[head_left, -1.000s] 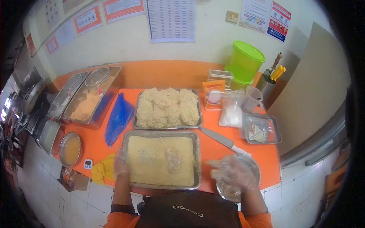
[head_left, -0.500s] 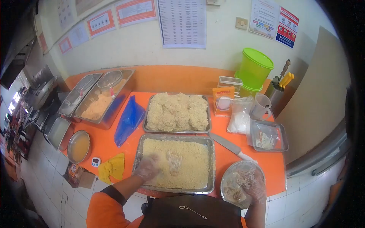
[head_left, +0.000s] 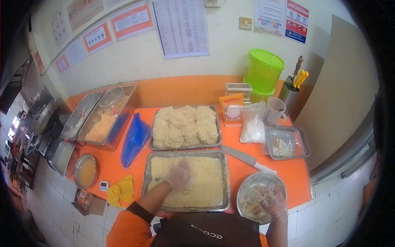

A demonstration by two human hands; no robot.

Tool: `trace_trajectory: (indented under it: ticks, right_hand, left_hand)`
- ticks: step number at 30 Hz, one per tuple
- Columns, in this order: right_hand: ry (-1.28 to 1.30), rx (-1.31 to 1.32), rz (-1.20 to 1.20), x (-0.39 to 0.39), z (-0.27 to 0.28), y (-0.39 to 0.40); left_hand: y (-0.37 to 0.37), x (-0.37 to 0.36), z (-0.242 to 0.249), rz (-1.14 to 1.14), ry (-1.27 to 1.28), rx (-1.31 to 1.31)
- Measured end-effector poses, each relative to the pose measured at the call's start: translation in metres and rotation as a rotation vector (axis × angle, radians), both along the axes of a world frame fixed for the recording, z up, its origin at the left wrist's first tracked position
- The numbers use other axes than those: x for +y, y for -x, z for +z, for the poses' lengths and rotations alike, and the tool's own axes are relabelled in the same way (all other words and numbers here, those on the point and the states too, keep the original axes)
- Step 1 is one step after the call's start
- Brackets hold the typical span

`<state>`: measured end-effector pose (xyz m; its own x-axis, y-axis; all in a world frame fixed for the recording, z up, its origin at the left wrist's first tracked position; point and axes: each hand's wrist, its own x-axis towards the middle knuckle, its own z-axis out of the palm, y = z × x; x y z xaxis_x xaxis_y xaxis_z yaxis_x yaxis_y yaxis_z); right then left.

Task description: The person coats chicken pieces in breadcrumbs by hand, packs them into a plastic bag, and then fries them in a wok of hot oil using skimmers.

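Note:
My left hand [head_left: 179, 178], in a clear glove, reaches over the middle of a metal tray [head_left: 149, 164] filled with pale yellow crumbs [head_left: 205, 181]. It covers the spot where a pale coated piece lay; its fingers are blurred. My right hand [head_left: 278, 206], also gloved and smeared with batter, is inside a round metal bowl [head_left: 242, 185]. Its fingers curl among wet, batter-covered lumps [head_left: 252, 206], and what exactly they grip is hard to make out. Behind the crumb tray stands a second tray [head_left: 152, 145] heaped with crumb-coated pieces [head_left: 185, 125].
A large knife [head_left: 240, 156] lies behind the bowl. To the left are a blue plastic bag [head_left: 135, 140], a yellow cloth [head_left: 121, 191], a timer [head_left: 104, 185], a bowl of yellowish liquid [head_left: 86, 172] and deep pans [head_left: 117, 129]. At right sits a shallow tray [head_left: 304, 144].
My left hand has moved from the left side of the crumb tray to its middle, over the coated piece. My right hand stays in the bowl. The view has shifted slightly.

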<state>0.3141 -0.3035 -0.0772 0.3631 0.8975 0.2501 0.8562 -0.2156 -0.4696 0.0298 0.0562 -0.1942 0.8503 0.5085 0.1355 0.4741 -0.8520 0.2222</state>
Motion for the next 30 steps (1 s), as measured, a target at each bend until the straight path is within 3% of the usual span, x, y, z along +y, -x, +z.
trace_trajectory:
  ticks: [1,3,5,8,11,14,17,20,23,26,29,30]
  right_hand:
    - [-0.008,0.031,0.008,0.004,0.018,0.008]
    - [-0.023,0.063,0.006,0.004,0.024,0.011]
    - [-0.035,0.07,-0.009,-0.002,0.014,0.008]
    - [-0.029,-0.079,0.026,-0.002,0.019,0.009]
    - [0.02,0.149,-0.073,-0.006,0.0,0.007]
    - [-0.001,-0.043,0.003,0.003,0.013,0.015]
    - [0.023,0.121,-0.076,0.005,0.017,0.018]
    - [-0.055,-0.153,0.06,0.006,0.023,0.015]
    - [0.054,-0.097,0.029,0.004,0.015,0.013]
    - [0.02,-0.016,0.007,-0.002,0.003,0.011]
    - [0.018,-0.003,-0.005,-0.003,0.001,0.009]
    - [0.041,0.161,-0.074,0.0,0.006,0.012]
  left_hand:
    - [0.008,0.025,-0.015,0.026,0.36,-0.167]
    - [0.027,0.037,0.004,0.072,0.53,-0.113]
    - [0.053,0.006,0.081,0.108,0.139,0.319]
    - [0.079,-0.016,0.068,0.022,0.191,0.26]
    - [0.084,-0.032,0.046,0.211,0.399,0.243]
    - [0.058,-0.05,0.082,0.06,0.433,-0.151]
    - [0.029,-0.033,0.106,-0.108,0.072,0.512]
    - [0.019,-0.011,0.063,0.414,0.278,0.201]
    - [-0.015,-0.052,0.02,0.476,-0.062,0.257]
    - [-0.041,-0.055,0.054,0.475,-0.037,0.212]
    - [-0.052,-0.062,0.097,0.385,-0.045,-0.202]
    - [-0.058,-0.062,0.08,0.409,0.009,-0.054]
